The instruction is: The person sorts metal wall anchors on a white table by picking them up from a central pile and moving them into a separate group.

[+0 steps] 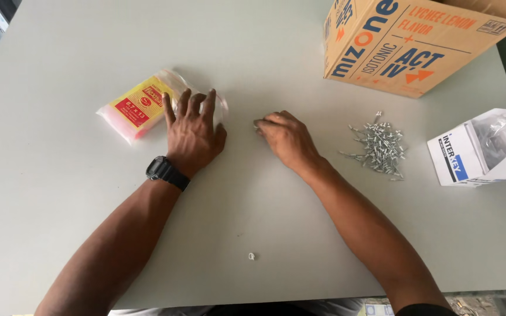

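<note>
This looks like a packing or work room, the kind of place where small parts get sorted into bags. There is a big, plain grey table (77, 234) with lots of bare room on it. On it lies a heap of small metal screws (377, 147), and a pack of little clear plastic bags (139, 106) with a yellow and red label. A brown cardboard box (408, 41) stands at the far side, like the ones goods are shipped in. A small white box (475, 149) with a plastic bag inside sits at the right edge. Nothing here looks like a kitchen or a living room.
</note>
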